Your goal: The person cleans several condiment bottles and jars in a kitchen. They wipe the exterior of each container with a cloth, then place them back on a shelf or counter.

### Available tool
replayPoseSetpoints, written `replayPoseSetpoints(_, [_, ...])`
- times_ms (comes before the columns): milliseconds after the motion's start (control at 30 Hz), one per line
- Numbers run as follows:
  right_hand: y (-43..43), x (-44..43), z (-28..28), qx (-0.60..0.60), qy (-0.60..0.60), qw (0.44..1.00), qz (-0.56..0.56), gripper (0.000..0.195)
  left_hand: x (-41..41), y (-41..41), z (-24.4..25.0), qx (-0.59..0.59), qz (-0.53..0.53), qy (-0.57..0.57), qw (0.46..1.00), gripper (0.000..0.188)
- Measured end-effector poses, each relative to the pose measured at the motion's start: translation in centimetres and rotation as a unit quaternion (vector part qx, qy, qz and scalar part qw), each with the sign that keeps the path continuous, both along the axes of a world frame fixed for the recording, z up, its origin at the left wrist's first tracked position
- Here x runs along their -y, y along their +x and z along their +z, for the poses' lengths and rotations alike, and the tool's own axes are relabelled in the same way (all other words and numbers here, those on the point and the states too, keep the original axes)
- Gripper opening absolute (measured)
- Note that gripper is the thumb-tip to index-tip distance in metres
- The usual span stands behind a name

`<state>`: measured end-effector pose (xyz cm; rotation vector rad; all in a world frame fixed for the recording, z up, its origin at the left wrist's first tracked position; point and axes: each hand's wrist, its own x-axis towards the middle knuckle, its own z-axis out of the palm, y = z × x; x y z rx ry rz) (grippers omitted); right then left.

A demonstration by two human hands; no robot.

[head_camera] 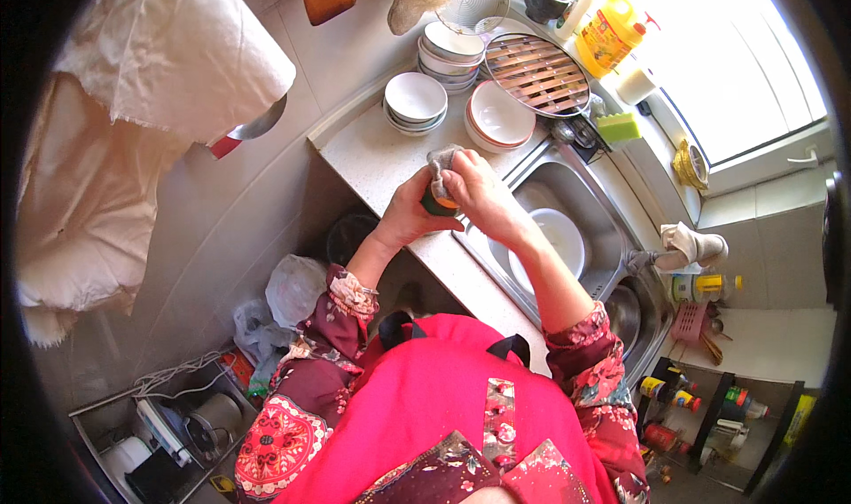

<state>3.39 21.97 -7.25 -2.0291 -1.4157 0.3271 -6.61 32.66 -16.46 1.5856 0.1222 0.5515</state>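
My left hand (409, 211) is wrapped around a small dark green and orange object (439, 205). Most of that object is hidden by my fingers, so its kind is unclear. A grey cloth (444, 160) is pinched in my right hand (480, 195), against the top of the object. Both hands are close together over the front part of the speckled white countertop (362, 155). Just beyond them stand a stack of small white bowls (417, 98) and some larger red-rimmed bowls (503, 115).
Right of my hands, a steel sink (592, 191) holds a white basin (565, 238). Further back are another bowl stack (452, 42), a slatted round rack (537, 75), a yellow pump bottle (608, 35) and a green sponge (618, 127). A cloth-wrapped faucet (695, 246) juts out at right.
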Motion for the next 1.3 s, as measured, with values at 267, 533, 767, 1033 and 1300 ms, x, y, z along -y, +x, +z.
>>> replayPoseSetpoints(267, [4.2,0.3,-5.1,-0.141,0.046,0.969,-0.199,0.028,-0.1,0.4,0.0,0.030,0.032,0.110,0.993,0.084])
replayPoseSetpoints(533, [1.7,5.0,-0.5,-0.402,0.150,0.884,-0.183,0.034,-0.2,0.5,0.0,0.025,0.027,0.115,0.993,0.082])
replayPoseSetpoints(767, [-1.5,0.7,0.6,-0.003,0.078,0.997,0.023,0.035,-0.3,0.2,-0.8,-0.009,-0.035,-0.077,0.996,0.058])
replayPoseSetpoints(1033, [0.0,-1.2,-1.2,-0.071,0.044,0.991,-0.109,0.020,0.0,0.4,-0.5,-0.005,0.025,0.036,0.999,0.060])
replayPoseSetpoints(1300, [4.3,2.9,-7.1,-0.297,0.161,0.885,-0.322,0.024,-0.1,0.8,0.1,0.055,0.032,0.130,0.990,0.076])
